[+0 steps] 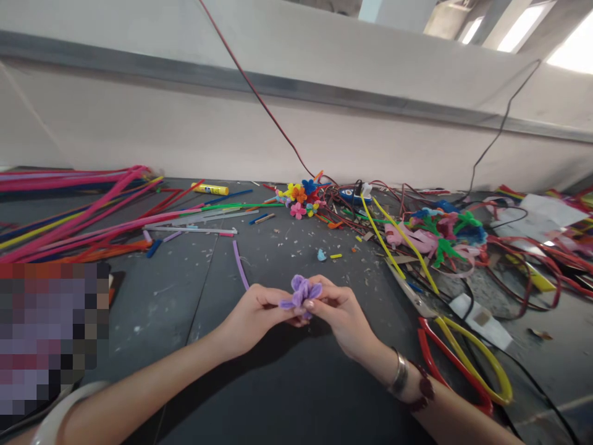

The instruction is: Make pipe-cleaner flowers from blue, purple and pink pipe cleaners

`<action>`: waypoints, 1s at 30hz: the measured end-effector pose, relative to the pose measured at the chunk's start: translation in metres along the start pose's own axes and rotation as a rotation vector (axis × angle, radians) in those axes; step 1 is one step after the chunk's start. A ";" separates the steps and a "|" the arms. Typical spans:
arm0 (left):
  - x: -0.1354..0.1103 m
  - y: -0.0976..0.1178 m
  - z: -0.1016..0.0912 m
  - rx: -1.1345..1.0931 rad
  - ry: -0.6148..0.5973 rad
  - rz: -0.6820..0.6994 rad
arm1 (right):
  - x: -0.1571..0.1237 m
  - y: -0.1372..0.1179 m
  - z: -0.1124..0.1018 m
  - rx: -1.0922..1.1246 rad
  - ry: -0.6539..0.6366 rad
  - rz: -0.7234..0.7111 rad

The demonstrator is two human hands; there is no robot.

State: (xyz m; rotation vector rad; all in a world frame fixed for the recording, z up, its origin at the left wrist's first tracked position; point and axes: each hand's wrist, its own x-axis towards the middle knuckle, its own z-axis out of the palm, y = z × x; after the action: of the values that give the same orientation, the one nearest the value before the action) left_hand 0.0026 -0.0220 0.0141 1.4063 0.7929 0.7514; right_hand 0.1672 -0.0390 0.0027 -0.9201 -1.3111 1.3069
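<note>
Between my two hands, above the dark table, is a purple pipe-cleaner flower [301, 292] with looped petals. My left hand [259, 314] pinches it from the left, fingers closed at its petals and base. From the other side my right hand [340, 315] grips it, the thumb pressed near the flower's middle. The fingertips underneath are partly hidden. A loose purple pipe cleaner [239, 264] lies on the table just beyond my left hand.
Long pipe cleaners [92, 216] spread across the left. Small finished flowers [301, 196] sit at the back beside a glue stick [210, 189]. Scissors [445, 334] with red and yellow handles lie right of my right hand, near tangled cables [528, 272].
</note>
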 end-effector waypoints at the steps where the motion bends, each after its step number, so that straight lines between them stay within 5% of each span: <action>1: 0.000 0.000 0.000 -0.051 -0.027 -0.018 | 0.000 0.000 0.000 0.012 -0.015 0.005; 22: -0.001 -0.001 -0.004 -0.263 -0.220 -0.167 | 0.003 -0.005 -0.010 0.120 -0.310 0.103; 25: 0.002 -0.005 -0.004 -0.247 -0.089 -0.193 | 0.003 -0.003 -0.009 0.111 -0.267 0.108; 30: 0.004 -0.011 -0.003 -0.238 0.195 -0.008 | 0.004 0.000 -0.009 0.032 -0.156 0.124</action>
State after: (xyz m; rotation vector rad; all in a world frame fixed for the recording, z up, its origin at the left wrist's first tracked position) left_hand 0.0026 -0.0172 0.0034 1.1282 0.8290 0.9548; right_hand 0.1750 -0.0337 0.0025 -0.9044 -1.3658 1.5171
